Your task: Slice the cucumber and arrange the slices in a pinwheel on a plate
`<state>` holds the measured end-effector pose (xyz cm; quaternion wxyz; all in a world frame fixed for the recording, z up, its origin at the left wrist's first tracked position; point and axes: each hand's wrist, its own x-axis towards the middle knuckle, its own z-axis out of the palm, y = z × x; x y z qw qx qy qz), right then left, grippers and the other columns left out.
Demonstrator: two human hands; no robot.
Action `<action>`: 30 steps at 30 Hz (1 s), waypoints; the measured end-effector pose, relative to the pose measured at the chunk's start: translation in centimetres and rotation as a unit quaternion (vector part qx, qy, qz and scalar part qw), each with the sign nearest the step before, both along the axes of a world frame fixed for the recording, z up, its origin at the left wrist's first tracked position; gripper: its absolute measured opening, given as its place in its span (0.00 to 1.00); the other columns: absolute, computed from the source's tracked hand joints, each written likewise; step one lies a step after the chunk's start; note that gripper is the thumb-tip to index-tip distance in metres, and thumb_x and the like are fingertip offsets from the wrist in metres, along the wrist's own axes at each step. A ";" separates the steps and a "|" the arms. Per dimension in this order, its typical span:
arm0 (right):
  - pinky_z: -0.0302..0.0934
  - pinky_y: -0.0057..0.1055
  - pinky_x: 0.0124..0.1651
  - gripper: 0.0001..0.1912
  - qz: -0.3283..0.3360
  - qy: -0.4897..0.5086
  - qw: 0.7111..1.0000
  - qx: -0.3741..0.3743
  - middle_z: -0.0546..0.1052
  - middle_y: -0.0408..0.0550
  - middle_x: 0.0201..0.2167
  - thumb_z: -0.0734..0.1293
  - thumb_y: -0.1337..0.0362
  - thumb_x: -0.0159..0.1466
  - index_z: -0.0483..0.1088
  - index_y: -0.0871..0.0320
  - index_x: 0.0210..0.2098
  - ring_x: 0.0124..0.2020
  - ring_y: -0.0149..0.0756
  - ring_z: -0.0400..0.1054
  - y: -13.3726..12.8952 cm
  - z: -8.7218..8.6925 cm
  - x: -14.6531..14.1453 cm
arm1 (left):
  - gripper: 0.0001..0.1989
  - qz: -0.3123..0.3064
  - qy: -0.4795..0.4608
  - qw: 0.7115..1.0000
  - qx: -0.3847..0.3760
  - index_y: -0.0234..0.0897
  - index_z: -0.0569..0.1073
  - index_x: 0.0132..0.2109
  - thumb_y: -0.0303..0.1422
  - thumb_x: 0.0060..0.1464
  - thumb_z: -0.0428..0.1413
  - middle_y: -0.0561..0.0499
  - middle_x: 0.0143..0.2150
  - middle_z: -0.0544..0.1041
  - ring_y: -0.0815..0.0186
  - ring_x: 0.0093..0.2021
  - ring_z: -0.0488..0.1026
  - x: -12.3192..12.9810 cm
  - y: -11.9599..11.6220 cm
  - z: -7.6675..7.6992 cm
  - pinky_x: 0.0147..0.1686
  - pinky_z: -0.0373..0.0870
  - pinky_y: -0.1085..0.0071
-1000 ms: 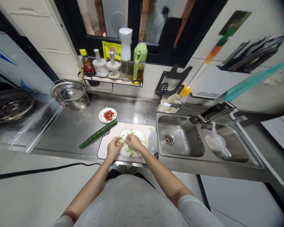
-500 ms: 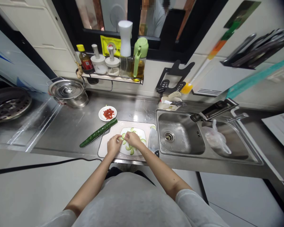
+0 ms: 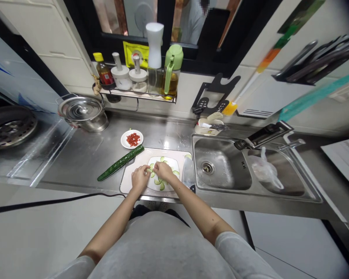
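From here, a pale green slice [image 3: 151, 166] lies between the fingertips of the left hand [image 3: 140, 177] and right hand [image 3: 163, 171], about equally near, over the plate [image 3: 153, 188]; I cannot tell whether either grip pinches it.

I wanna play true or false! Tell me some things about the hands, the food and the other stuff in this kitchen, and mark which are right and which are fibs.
1. The left hand and right hand are at the squarish plate with the green slices. True.
2. The red bits are piled inside the pot. False: they lie on a small round plate.
3. The plastic bag is in the right-hand sink bowl. True.
4. The pot has no lid. False: its lid is on.
5. The bottle with the yellow cap stands on the shelf in front of the window. True.
6. The long cucumber is orange. False: it is dark green.
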<state>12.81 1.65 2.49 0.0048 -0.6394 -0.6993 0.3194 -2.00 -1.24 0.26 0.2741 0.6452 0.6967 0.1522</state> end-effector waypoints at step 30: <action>0.54 0.27 0.37 0.08 0.011 -0.035 0.999 -0.003 0.72 0.50 0.46 0.62 0.62 0.66 0.70 0.58 0.43 0.41 0.34 0.67 0.1 -0.4 -0.6 | 0.10 -0.005 0.030 0.998 0.055 0.44 0.78 0.44 0.38 0.56 0.56 0.47 0.44 0.73 0.56 0.47 0.66 -0.2 -0.4 -0.9 0.45 0.65 0.64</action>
